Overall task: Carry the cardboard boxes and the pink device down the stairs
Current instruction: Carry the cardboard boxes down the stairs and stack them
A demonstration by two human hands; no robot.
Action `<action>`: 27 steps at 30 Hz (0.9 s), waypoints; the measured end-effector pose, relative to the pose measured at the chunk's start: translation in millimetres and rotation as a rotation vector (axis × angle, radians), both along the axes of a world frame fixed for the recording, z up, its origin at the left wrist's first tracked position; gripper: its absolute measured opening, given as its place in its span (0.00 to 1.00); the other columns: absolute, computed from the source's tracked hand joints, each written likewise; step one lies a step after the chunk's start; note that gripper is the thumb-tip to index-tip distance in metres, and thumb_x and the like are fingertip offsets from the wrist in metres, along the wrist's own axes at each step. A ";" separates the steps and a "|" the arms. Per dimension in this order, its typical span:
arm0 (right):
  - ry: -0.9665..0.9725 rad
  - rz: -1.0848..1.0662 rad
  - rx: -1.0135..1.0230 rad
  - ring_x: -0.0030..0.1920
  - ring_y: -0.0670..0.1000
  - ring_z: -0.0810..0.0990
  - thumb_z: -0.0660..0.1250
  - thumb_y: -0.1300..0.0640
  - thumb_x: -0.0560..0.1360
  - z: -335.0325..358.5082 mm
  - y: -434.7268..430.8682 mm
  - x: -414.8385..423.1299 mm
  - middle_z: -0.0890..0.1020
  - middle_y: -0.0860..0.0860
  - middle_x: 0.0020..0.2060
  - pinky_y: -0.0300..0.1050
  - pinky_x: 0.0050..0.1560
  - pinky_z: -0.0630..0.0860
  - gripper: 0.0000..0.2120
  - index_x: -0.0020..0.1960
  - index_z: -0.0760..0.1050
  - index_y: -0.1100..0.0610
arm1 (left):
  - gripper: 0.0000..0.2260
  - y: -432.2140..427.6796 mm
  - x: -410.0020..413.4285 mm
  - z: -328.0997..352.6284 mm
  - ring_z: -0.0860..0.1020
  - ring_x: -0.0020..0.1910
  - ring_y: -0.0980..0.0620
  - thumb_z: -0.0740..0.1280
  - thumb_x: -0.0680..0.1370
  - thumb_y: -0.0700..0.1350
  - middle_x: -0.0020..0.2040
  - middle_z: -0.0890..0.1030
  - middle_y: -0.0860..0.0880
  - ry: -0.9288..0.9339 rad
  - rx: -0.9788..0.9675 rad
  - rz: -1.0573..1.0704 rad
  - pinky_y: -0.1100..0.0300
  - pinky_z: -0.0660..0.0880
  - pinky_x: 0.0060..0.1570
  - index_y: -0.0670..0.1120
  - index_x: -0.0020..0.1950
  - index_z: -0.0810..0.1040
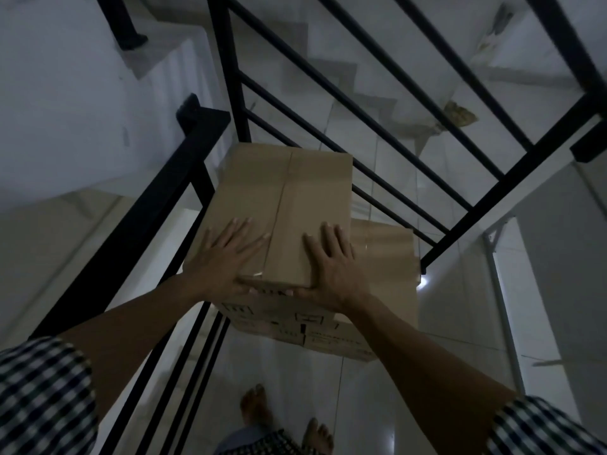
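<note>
- As I stand barefoot on the tiled landing point(377, 405) beside the black railing point(138, 231), my left hand point(223, 257) and right hand point(331, 261) lie flat and spread wide on the taped lid of the top cardboard box point(285, 205); thumbs hook over its near edge, nothing is gripped yet
- That box sits on a lower cardboard box point(384, 280), which juts out to the right; whether the stack rests on the floor I cannot tell
- No pink device shows anywhere in view
- To lift well, I judge the palms should slide down to the sides or underneath; pressing on the lid gives no hold
- Squaring the offset stack first would keep the upper box from sliding on the stairs point(354, 103) below; the dim light argues for slow steps
</note>
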State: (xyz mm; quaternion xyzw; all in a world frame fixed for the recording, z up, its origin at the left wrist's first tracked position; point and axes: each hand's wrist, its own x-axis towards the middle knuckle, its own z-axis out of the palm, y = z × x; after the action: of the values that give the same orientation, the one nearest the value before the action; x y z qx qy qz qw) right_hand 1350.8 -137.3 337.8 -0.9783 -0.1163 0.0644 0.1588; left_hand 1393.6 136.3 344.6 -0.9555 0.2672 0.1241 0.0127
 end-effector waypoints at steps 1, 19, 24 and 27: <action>0.007 0.002 0.004 0.78 0.62 0.33 0.58 0.17 0.62 0.2 4.0 4.1 0.37 0.58 0.80 0.67 0.75 0.42 0.59 0.82 0.42 0.46 | 0.51 2.7 3.7 0.7 0.31 0.78 0.45 0.60 0.68 0.77 0.79 0.29 0.50 0.012 0.001 0.006 0.33 0.41 0.73 0.63 0.74 0.26; -0.020 -0.035 0.026 0.78 0.67 0.37 0.63 0.20 0.65 -0.7 63.6 55.0 0.41 0.60 0.80 0.69 0.74 0.43 0.57 0.81 0.46 0.49 | 0.50 47.1 63.2 11.3 0.32 0.78 0.43 0.65 0.73 0.69 0.77 0.27 0.49 0.109 0.056 0.052 0.30 0.41 0.72 0.62 0.72 0.24; -0.024 -0.044 0.023 0.78 0.68 0.36 0.65 0.22 0.65 -1.1 69.0 53.9 0.41 0.61 0.80 0.70 0.75 0.43 0.56 0.81 0.46 0.50 | 0.50 47.1 63.3 14.1 0.30 0.77 0.44 0.66 0.75 0.65 0.77 0.27 0.49 0.112 0.087 0.058 0.30 0.41 0.72 0.63 0.70 0.22; -0.024 -0.041 0.019 0.78 0.68 0.36 0.65 0.23 0.65 -2.5 70.6 52.6 0.41 0.62 0.80 0.71 0.75 0.43 0.56 0.81 0.46 0.50 | 0.49 47.0 63.1 13.7 0.30 0.77 0.44 0.65 0.75 0.66 0.77 0.26 0.49 0.107 0.099 0.068 0.31 0.39 0.72 0.64 0.69 0.21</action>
State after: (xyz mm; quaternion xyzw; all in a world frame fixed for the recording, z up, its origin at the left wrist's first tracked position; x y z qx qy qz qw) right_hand 1403.5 -66.6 335.3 -0.9797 -0.0988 0.0484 0.1678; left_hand 1456.7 183.3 358.3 -0.9542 0.2286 0.1885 0.0416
